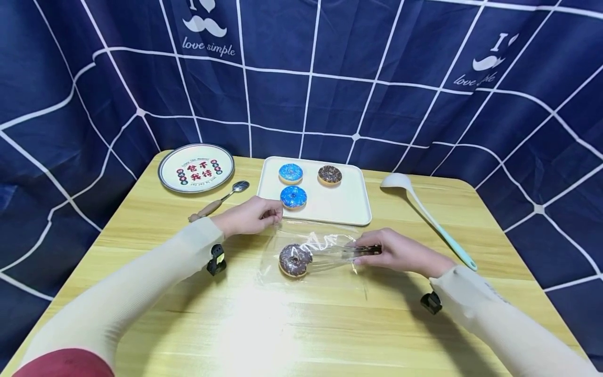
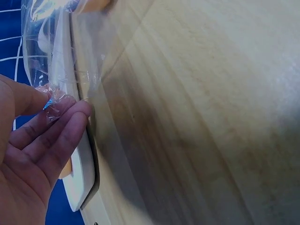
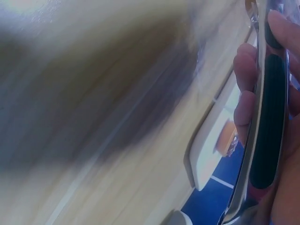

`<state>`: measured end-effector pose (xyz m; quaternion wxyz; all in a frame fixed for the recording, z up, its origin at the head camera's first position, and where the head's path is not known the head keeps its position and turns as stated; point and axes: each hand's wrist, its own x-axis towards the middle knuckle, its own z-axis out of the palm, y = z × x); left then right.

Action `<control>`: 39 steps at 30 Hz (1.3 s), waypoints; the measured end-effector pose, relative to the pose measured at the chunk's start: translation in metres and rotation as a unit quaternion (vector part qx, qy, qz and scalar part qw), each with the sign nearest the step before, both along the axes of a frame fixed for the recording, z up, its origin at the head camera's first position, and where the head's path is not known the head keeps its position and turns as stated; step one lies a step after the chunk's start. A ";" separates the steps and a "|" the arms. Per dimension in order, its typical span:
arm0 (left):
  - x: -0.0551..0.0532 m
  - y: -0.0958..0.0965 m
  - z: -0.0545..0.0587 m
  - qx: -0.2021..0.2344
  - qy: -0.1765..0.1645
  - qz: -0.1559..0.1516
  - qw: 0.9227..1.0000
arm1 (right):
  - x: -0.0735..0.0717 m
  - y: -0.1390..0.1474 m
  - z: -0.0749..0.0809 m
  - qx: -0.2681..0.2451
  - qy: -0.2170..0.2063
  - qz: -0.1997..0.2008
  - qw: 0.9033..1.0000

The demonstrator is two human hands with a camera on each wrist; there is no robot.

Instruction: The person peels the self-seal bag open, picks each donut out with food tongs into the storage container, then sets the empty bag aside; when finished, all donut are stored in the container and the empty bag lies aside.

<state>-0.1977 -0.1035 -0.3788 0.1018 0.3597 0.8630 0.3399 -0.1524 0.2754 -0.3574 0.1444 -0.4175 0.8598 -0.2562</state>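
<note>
My left hand (image 1: 254, 214) pinches a corner of a clear plastic bag (image 1: 330, 277) between thumb and fingers, near the tray's front edge; the left wrist view shows the crumpled film (image 2: 58, 101) there. My right hand (image 1: 393, 251) grips metal tongs (image 3: 267, 122) with dark green handle pads. In the head view the tongs' far part reaches left into the bag, to a chocolate-glazed donut (image 1: 293, 260) with light drizzle. The donut lies in or under the clear film; glare hides whether the tong tips still touch it.
A white tray (image 1: 348, 204) behind the bag carries two blue donuts (image 1: 293, 197) and a chocolate sprinkled one (image 1: 330, 175). A plate (image 1: 196, 180) and a spoon (image 1: 207, 209) are at left. A ladle (image 1: 431, 214) lies at right. A dark blue curtain (image 1: 278, 94) hangs behind the table.
</note>
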 end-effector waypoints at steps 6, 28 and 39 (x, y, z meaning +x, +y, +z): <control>-0.002 0.000 0.000 -0.004 0.001 0.002 1.000 | -0.001 -0.003 0.002 0.004 -0.004 -0.003 1.000; -0.003 -0.004 0.002 -0.017 -0.003 0.002 1.000 | 0.005 0.011 0.005 0.004 0.010 -0.036 0.999; -0.005 -0.010 0.003 -0.024 -0.008 0.007 1.000 | 0.016 0.046 0.017 0.001 0.048 -0.075 0.996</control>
